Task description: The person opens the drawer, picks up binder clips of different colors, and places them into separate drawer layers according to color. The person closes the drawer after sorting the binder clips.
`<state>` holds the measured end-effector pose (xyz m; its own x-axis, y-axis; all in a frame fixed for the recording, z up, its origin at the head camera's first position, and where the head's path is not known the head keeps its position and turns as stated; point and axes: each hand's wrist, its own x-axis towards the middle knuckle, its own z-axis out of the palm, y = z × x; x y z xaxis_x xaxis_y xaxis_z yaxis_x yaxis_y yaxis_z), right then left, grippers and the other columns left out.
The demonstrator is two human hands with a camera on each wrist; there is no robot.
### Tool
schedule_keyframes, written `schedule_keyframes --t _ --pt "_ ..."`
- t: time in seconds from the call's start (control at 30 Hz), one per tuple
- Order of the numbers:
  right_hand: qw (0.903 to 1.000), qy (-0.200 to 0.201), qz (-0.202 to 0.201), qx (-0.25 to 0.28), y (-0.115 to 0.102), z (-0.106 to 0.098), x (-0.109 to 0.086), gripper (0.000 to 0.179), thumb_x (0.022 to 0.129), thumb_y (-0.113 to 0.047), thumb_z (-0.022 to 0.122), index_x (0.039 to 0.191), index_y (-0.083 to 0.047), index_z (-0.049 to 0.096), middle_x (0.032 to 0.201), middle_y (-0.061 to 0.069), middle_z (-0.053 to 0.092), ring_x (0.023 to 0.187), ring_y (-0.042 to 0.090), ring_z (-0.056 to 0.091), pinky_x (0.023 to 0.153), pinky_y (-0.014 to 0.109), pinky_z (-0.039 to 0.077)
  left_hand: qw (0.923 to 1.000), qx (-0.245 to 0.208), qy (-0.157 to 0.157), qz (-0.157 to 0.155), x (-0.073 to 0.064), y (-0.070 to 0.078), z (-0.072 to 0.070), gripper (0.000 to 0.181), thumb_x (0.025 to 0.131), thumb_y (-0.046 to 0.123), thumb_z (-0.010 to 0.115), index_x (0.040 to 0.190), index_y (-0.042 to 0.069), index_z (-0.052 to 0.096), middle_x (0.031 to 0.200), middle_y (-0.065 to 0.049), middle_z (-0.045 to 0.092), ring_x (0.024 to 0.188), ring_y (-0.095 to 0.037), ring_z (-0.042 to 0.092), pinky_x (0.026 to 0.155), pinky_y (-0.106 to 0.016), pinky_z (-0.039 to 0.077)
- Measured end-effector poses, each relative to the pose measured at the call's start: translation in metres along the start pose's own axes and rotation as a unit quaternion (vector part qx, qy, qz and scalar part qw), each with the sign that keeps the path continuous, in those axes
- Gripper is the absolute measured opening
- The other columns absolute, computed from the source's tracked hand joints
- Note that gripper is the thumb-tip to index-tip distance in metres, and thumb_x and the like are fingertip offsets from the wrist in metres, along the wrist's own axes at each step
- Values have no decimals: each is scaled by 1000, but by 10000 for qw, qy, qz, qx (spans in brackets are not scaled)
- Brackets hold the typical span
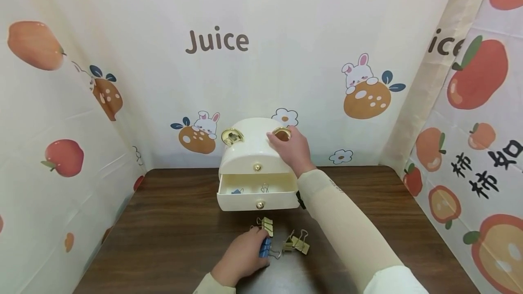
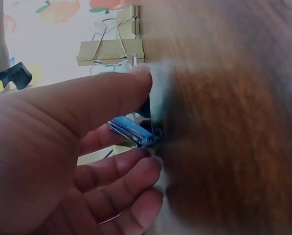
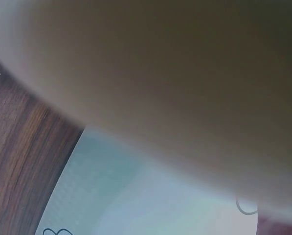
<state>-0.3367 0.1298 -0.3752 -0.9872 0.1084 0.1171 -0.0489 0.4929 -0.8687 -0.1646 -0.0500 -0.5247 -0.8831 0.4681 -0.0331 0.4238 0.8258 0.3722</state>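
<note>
In the head view my left hand [image 1: 244, 255] is low over the table, its thumb and fingers pinching a blue binder clip [image 1: 264, 247]. The left wrist view shows this blue clip [image 2: 133, 129] between thumb and fingers, partly hidden. Gold binder clips [image 1: 300, 243] lie to its right, and another gold clip [image 1: 267, 226] is just beyond it. My right hand [image 1: 293, 148] grips the white drawer box [image 1: 255, 130] at its right gold-rimmed ear. The lower drawer [image 1: 241, 202] stands pulled out, with a blue clip [image 1: 237, 191] and wire clip handles [image 1: 264, 188] inside.
The box stands at the back of the dark wooden table [image 1: 175, 221], close to a printed curtain [image 1: 294, 35]. Its upper drawer [image 1: 245, 164] is closed. A black object [image 1: 301, 201] shows beside the box's lower right corner. My sleeve blurs most of the right wrist view.
</note>
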Motion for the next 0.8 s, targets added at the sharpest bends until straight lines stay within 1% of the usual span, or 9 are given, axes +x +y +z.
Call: schedule_keyframes --t 0.07,0.27,0.4,0.53,0.63,0.67,0.8 --pt "10000 25 -35 -1 0 0 0 60 86 -65 72 120 -17 56 104 3 65 89 23 64 76 38 55 9999 -100 -62 -12 0 0 -1 53 77 37 91 119 15 66 95 6 57 79 -8 52 72 -33 51" --pt "9999 61 -134 -16 1 0 2 57 86 -64 72 116 -18 57 103 2 65 91 23 62 77 39 53 9997 -176 -34 155 -2 1 -6 53 76 34 91 119 15 66 96 6 59 81 -8 53 73 -32 51" --pt "9999 67 -127 -3 3 1 3 59 85 -65 73 116 -18 57 103 2 65 91 23 63 77 39 54 9994 -297 -61 139 -3 4 -12 52 77 32 91 118 15 64 95 7 57 81 -8 51 74 -32 51" --pt "10000 62 -76 7 4 1 3 60 85 -65 73 117 -18 57 103 2 65 90 23 63 77 39 54 9977 -666 -48 70 -6 7 -16 48 77 31 91 111 15 61 89 8 51 75 -7 49 67 -29 48" --pt "10000 31 -49 10 4 1 4 60 85 -66 73 118 -18 57 103 2 65 90 23 63 77 39 55 9959 -903 25 53 -8 9 -18 47 76 30 91 109 15 59 87 9 48 73 -6 48 65 -27 47" --pt "10000 20 -54 4 3 1 4 61 85 -66 73 118 -18 57 104 2 65 91 23 63 77 39 54 9958 -908 71 91 -9 9 -18 47 77 30 90 109 15 60 88 9 49 74 -6 49 66 -27 47" --pt "10000 -8 -50 -15 2 1 3 63 85 -66 72 121 -17 57 105 2 65 92 23 63 78 39 54 9958 -780 209 434 -10 10 -19 50 78 31 88 117 13 63 99 9 55 82 -4 52 75 -27 51"
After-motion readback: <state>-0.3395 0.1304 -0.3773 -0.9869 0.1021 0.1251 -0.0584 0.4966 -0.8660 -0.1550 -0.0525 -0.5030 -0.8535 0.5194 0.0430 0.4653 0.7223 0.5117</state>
